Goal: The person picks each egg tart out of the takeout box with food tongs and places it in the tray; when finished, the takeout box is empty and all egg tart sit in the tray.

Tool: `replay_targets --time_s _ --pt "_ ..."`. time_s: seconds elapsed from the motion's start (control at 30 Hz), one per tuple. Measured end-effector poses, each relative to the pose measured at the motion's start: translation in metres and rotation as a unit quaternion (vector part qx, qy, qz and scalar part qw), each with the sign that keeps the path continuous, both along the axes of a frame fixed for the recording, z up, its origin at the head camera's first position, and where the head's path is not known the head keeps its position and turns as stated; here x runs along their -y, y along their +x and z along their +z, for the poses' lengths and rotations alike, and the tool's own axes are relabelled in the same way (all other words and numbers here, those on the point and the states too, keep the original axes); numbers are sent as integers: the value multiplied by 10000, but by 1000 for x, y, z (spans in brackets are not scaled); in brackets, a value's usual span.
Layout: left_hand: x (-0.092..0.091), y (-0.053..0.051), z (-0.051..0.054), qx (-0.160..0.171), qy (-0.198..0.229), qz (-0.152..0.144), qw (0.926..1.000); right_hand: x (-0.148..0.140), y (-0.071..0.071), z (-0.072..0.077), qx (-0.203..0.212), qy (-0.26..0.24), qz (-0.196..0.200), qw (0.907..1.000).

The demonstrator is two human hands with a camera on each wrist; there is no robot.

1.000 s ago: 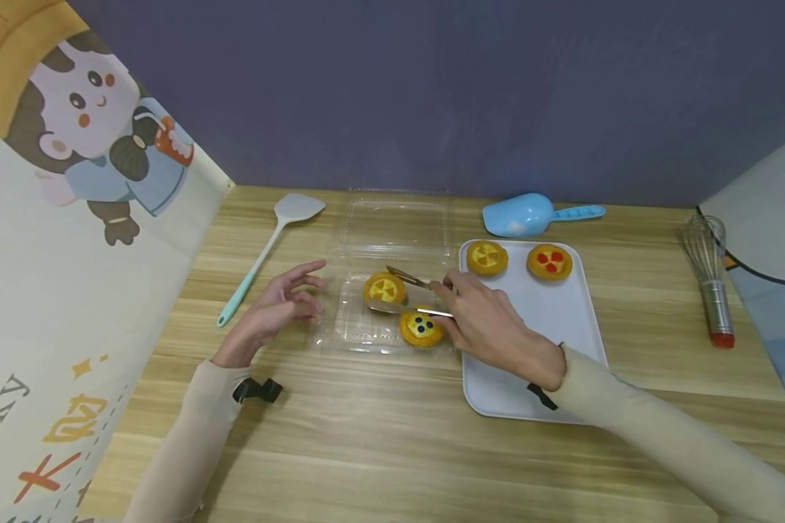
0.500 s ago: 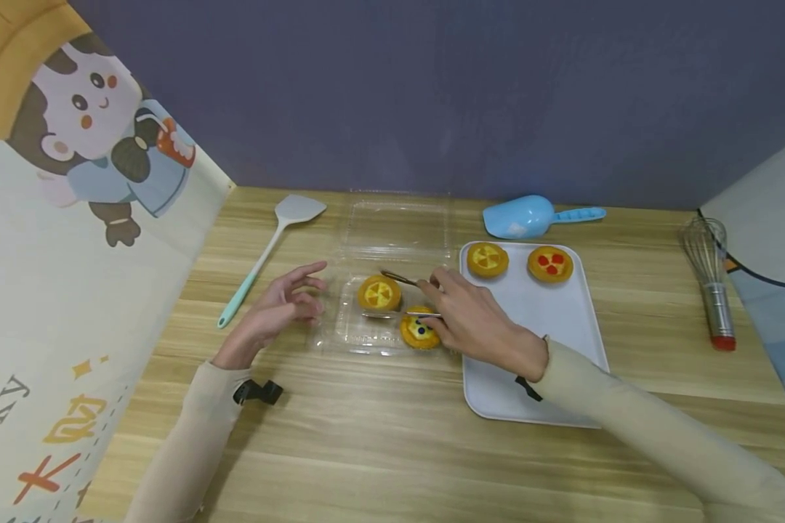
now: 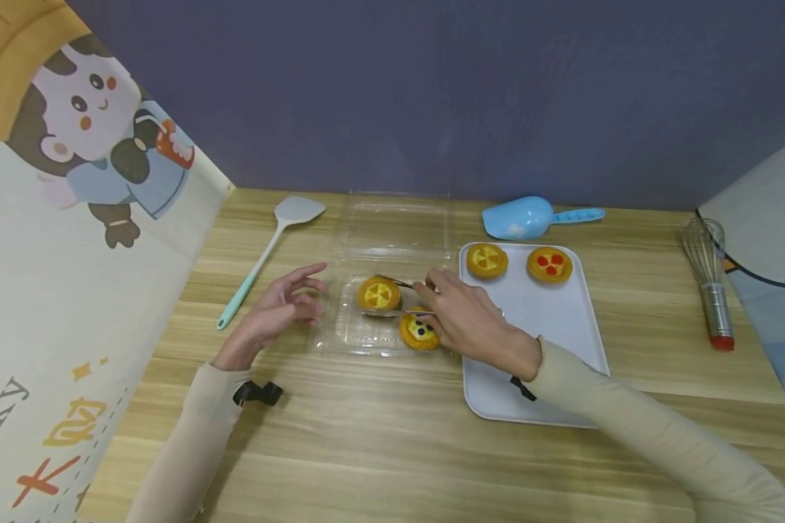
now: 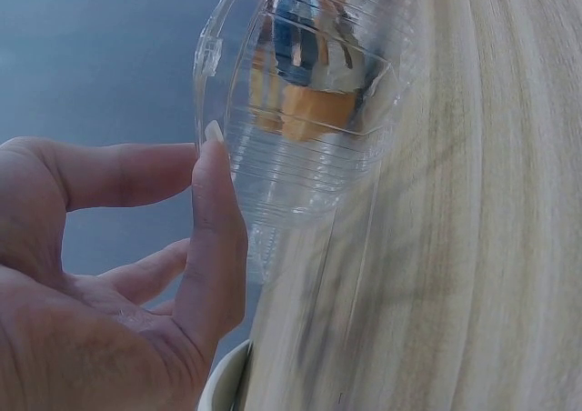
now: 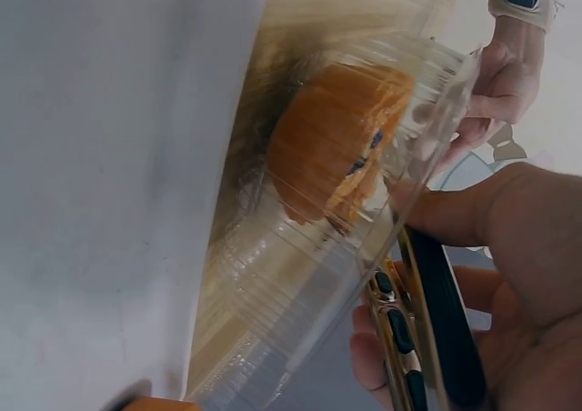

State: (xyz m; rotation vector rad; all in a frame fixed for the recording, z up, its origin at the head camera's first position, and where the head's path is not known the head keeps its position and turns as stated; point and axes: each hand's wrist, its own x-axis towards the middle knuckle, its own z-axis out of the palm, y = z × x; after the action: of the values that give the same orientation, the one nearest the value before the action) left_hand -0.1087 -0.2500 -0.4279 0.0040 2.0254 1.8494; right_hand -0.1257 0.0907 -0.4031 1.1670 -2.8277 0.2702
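Note:
In the clear plastic container (image 3: 360, 341) sit a tart with yellow wedges (image 3: 379, 294) and, at the lower right, a tart with dark blue dots (image 3: 418, 333), also seen side-on in the right wrist view (image 5: 327, 147). My right hand (image 3: 467, 316) grips metal tongs (image 3: 399, 313) with dark handle inlays (image 5: 446, 320); their two arms lie on either side of the wedge tart. The right fingers partly cover the dotted tart. My left hand (image 3: 278, 309) is at the container's left side, fingers loosely bent, fingertips touching its rim (image 4: 211, 56).
Right of the container, a white tray (image 3: 536, 399) holds another wedge tart (image 3: 487, 261) and a red-dotted tart (image 3: 549, 265). Behind it lies a blue scoop (image 3: 520, 218). A spatula (image 3: 262, 254) lies at the left, a whisk (image 3: 713, 290) at the far right. The container's lid (image 3: 395, 225) stands open behind.
My right hand and the tongs have shifted slightly left and toward me, and the wedge tart has moved slightly the same way. My left hand has stayed in place.

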Motion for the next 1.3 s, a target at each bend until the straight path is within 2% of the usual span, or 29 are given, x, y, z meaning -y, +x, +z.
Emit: replay_targets --time_s 0.73,1.03,1.3 --pt "1 0 -1 -32 -9 -28 10000 -7 -1 -9 -31 -435 122 9990" --pt "0 0 0 53 -38 21 10000 -13 2 -3 36 -711 -7 9975" --pt "0 0 1 62 -93 34 9999 -37 10 5 -75 -1075 -344 9936"
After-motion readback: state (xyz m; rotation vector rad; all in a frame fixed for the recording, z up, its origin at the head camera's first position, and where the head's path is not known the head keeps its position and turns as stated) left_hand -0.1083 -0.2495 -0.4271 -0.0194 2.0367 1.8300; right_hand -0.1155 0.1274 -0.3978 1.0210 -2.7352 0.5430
